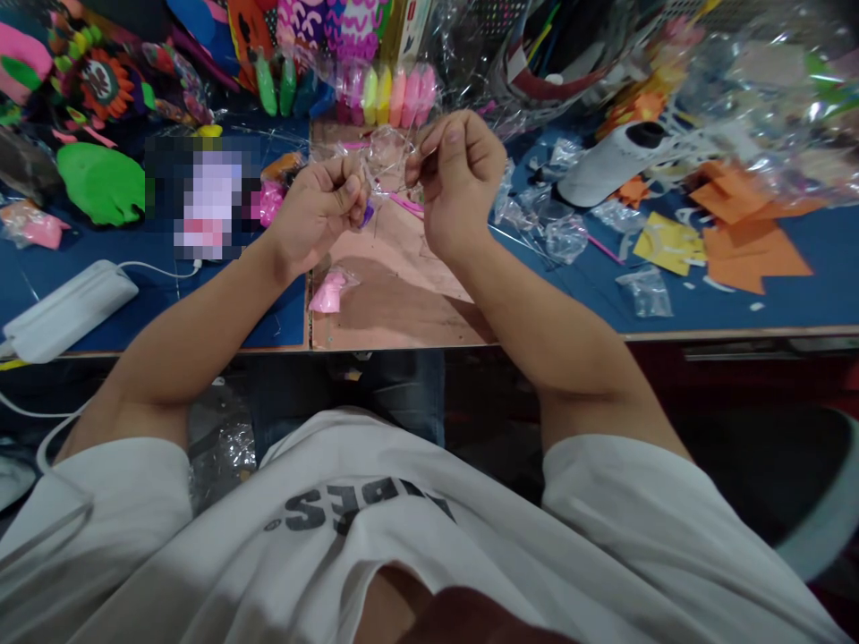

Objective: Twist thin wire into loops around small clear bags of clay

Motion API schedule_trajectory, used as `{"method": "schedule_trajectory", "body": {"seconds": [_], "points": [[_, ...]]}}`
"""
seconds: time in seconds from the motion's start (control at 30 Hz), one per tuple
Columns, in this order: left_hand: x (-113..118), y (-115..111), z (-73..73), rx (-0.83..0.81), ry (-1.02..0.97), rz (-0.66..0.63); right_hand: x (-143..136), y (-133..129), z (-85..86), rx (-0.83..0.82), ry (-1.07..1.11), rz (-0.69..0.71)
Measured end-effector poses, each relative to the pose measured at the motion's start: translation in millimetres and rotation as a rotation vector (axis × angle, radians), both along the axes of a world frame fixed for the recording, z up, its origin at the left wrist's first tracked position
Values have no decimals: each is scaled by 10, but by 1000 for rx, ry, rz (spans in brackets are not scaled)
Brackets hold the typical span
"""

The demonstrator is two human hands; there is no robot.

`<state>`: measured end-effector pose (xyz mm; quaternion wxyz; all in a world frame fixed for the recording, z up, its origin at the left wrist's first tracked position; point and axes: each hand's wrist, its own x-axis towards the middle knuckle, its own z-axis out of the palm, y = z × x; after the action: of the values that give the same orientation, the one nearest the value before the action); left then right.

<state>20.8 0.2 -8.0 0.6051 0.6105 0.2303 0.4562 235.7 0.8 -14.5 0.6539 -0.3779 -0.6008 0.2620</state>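
Both hands are raised over the pinkish board (403,304) near the table's front edge. My left hand (326,206) is pinched on a thin, crinkled clear plastic piece (389,152). My right hand (460,174), a short way to the right, has its fingertips pressed together at the other side of the same plastic. Beneath the plastic lie pink sticks (408,206). A small bag of pink clay (330,291) rests on the board below my left hand. Bright pink material (269,204) lies just left of that hand.
A phone (209,201), a white power bank (71,309) with a cable and a green shape (104,183) are at left. Colored clay packs (389,94) stand behind. At right are a white device (610,165), orange sheets (744,241), a yellow sheet (667,243) and plastic bags.
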Motion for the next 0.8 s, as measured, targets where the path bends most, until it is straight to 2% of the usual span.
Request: {"method": "schedule_trajectory", "body": {"seconds": [0.17,0.23,0.3,0.43,0.53,0.6,0.8], "points": [[-5,15,-12,-8,-23,-10,44,178,-106,-347,202,296],[-15,31,-29,-29,-47,-23,34,146,-125,-410,273,321],[-27,51,-41,-54,-81,-30,16,87,-129,-374,316,235],[-50,97,-49,-92,-135,4,35,-9,-112,-116,253,-35],[-48,137,-67,-74,-151,41,97,-52,-110,163,-56,-213],[-35,156,-85,-39,-151,47,130,-63,-128,279,-249,-286],[19,134,-99,34,-118,77,119,-24,-214,186,-400,-290]]}}
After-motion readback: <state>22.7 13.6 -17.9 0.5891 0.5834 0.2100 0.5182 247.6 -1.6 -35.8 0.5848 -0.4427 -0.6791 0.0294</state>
